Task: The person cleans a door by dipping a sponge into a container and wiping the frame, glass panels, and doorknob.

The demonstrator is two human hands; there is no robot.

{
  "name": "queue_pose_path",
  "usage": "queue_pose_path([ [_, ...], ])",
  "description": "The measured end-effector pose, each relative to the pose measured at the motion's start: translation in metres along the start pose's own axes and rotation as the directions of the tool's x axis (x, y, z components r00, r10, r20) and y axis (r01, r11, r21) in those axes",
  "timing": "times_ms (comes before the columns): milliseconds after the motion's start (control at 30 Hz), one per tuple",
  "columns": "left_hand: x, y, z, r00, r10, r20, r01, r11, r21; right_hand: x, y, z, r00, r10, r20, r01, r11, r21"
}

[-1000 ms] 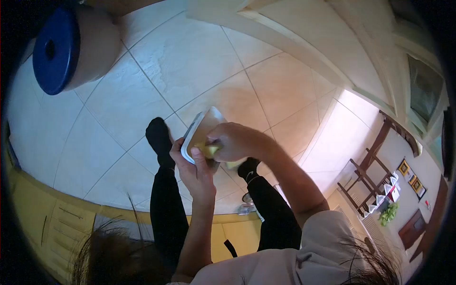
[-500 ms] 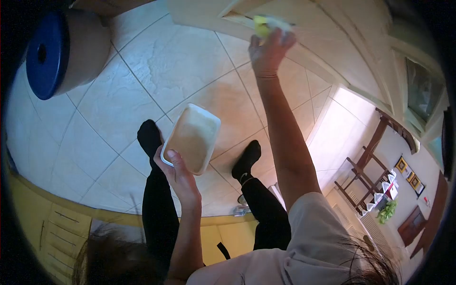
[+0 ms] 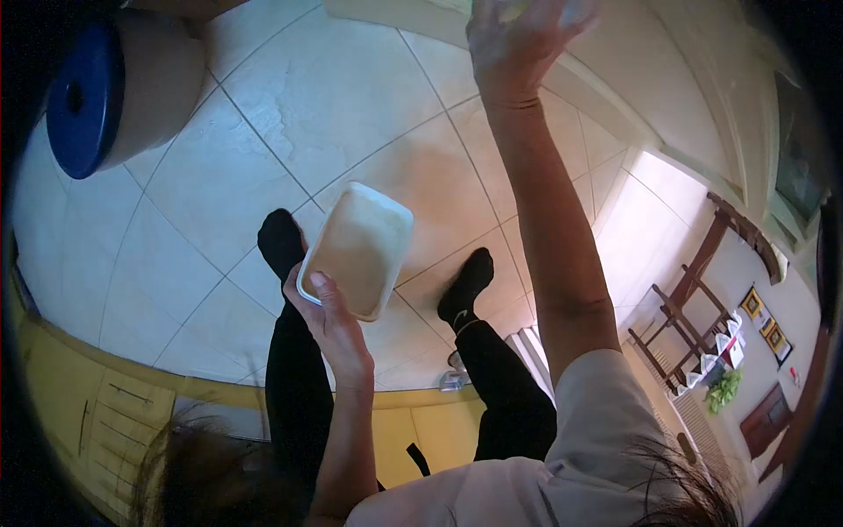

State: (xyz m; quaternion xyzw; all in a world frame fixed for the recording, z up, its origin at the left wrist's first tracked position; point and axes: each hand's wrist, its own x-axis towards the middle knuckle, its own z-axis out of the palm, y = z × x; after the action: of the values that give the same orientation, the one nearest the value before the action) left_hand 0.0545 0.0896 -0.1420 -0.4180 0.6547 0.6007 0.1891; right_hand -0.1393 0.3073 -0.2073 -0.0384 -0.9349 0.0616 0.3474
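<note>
My left hand (image 3: 335, 332) is closed on the near rim of a shallow white rectangular plastic tub (image 3: 367, 230), thumb over the edge. The tub is tilted toward me and its beige-looking inside shows no contents. High up at the top edge of the view, my right hand (image 3: 520, 54) is stretched far forward. Its fingers are curled around a small yellow and whitish item (image 3: 511, 10), mostly hidden by the hand and cut off by the frame, so its kind is not clear.
A round bin-like container with a blue lid (image 3: 83, 97) stands at the left on the tiled floor (image 3: 202, 202). Yellow drawers (image 3: 132, 413) lie behind me. A pale cabinet or wall (image 3: 650, 61) runs along the upper right. A wooden rack (image 3: 672, 316) is farther right.
My right hand has moved farther up with the yellow and whitish item, which is now mostly out of view. The tub in my left hand has hardly moved.
</note>
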Motion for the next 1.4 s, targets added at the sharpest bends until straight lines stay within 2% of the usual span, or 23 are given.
queue_pose_path([
  [133, 0.004, -0.006, -0.001, 1.0, -0.011, 0.012, 0.011, 1.0, 0.01, -0.018, 0.037, 0.029, 0.993, -0.031, -0.113, 0.006, 0.977, -0.213],
  [200, 0.003, 0.004, 0.0, 1.0, 0.01, 0.024, -0.01, 1.0, 0.012, -0.024, 0.05, 0.02, 0.982, -0.101, 0.159, 0.104, 0.995, -0.009],
  [233, 0.001, 0.007, 0.0, 0.999, 0.018, 0.034, -0.018, 1.0, 0.019, -0.02, 0.06, 0.016, 0.983, -0.099, 0.157, 0.102, 0.995, -0.013],
  [300, 0.002, 0.006, 0.001, 0.999, 0.013, 0.038, -0.013, 1.0, -0.014, -0.005, 0.074, 0.012, 0.986, -0.01, -0.167, -0.015, 0.989, -0.15],
  [333, 0.002, 0.006, 0.0, 0.999, 0.005, 0.041, -0.003, 0.999, -0.043, 0.032, 0.054, -0.02, 0.953, 0.022, -0.302, -0.02, 1.0, 0.008],
  [433, 0.002, 0.007, 0.001, 0.999, -0.029, 0.031, 0.03, 0.998, -0.052, 0.005, 0.082, -0.004, 0.979, -0.088, -0.183, 0.05, 0.978, -0.204],
  [467, 0.002, 0.009, 0.001, 0.999, -0.019, 0.032, 0.021, 0.998, -0.058, -0.006, 0.077, 0.0, 0.998, 0.037, -0.05, -0.044, 0.989, -0.142],
  [567, 0.002, 0.013, 0.0, 0.997, 0.009, 0.08, -0.007, 1.0, -0.03, 0.017, 0.08, -0.017, 0.996, -0.063, -0.07, 0.049, 0.981, -0.187],
  [600, 0.002, 0.013, -0.001, 0.997, 0.006, 0.072, -0.005, 1.0, -0.014, 0.032, 0.073, -0.02, 0.961, 0.052, -0.271, -0.02, 0.993, 0.118],
  [633, 0.001, 0.014, -0.002, 0.998, 0.0, 0.066, 0.0, 1.0, 0.002, 0.025, 0.076, -0.018, 0.963, 0.056, -0.264, -0.026, 0.993, 0.116],
  [700, 0.003, 0.01, -0.002, 0.998, -0.002, 0.061, 0.002, 1.0, -0.006, 0.008, 0.09, -0.01, 0.995, 0.075, -0.07, -0.091, 0.96, -0.265],
  [767, 0.004, 0.015, -0.003, 0.999, 0.005, 0.05, -0.005, 1.0, -0.005, -0.024, 0.102, -0.004, 0.997, 0.057, 0.058, -0.043, 0.974, -0.224],
  [867, 0.004, 0.02, -0.004, 0.998, 0.033, 0.056, -0.034, 0.999, 0.014, -0.05, 0.114, 0.02, 0.915, 0.4, 0.053, -0.401, 0.916, 0.016],
  [933, 0.003, 0.017, -0.005, 0.998, 0.004, 0.058, -0.005, 1.0, 0.015, -0.045, 0.088, 0.043, 0.953, 0.304, -0.014, -0.302, 0.95, 0.078],
  [967, 0.003, 0.015, -0.004, 0.998, -0.023, 0.053, 0.022, 1.0, 0.007, -0.038, 0.063, 0.05, 0.983, 0.176, 0.058, -0.172, 0.983, -0.064],
  [1000, 0.003, 0.012, -0.002, 0.998, -0.022, 0.063, 0.021, 1.0, 0.014, -0.04, 0.045, 0.069, 0.958, 0.215, 0.187, -0.204, 0.976, -0.078],
  [1033, 0.003, 0.008, -0.002, 0.997, -0.012, 0.075, 0.011, 1.0, 0.01, -0.033, 0.023, 0.079, 0.991, 0.114, 0.076, -0.1, 0.981, -0.168],
  [1100, 0.001, 0.003, 0.001, 0.994, -0.009, 0.107, 0.007, 1.0, 0.019, -0.024, 0.001, 0.082, 0.946, 0.273, 0.174, -0.249, 0.957, -0.151],
  [1167, 0.002, -0.001, 0.005, 0.994, -0.009, 0.111, 0.009, 1.0, -0.001, -0.029, 0.002, 0.068, 0.931, 0.243, 0.272, -0.204, 0.965, -0.165],
  [1233, 0.001, -0.004, 0.008, 0.991, -0.031, 0.129, 0.03, 0.999, 0.013, -0.027, 0.018, 0.054, 0.903, 0.213, 0.374, -0.165, 0.974, -0.157],
  [1300, -0.003, -0.001, 0.014, 0.989, -0.068, 0.13, 0.066, 0.998, 0.024, -0.026, 0.047, 0.043, 0.869, 0.0, 0.494, 0.056, 0.994, -0.098],
  [1367, -0.007, -0.004, 0.022, 0.991, -0.061, 0.122, 0.056, 0.997, 0.047, -0.044, 0.089, 0.044, 0.891, -0.053, 0.45, 0.191, 0.944, -0.267],
  [1400, -0.005, -0.008, 0.024, 0.991, -0.059, 0.12, 0.053, 0.997, 0.057, -0.08, 0.136, 0.062, 0.948, -0.066, 0.311, 0.129, 0.974, -0.187],
])
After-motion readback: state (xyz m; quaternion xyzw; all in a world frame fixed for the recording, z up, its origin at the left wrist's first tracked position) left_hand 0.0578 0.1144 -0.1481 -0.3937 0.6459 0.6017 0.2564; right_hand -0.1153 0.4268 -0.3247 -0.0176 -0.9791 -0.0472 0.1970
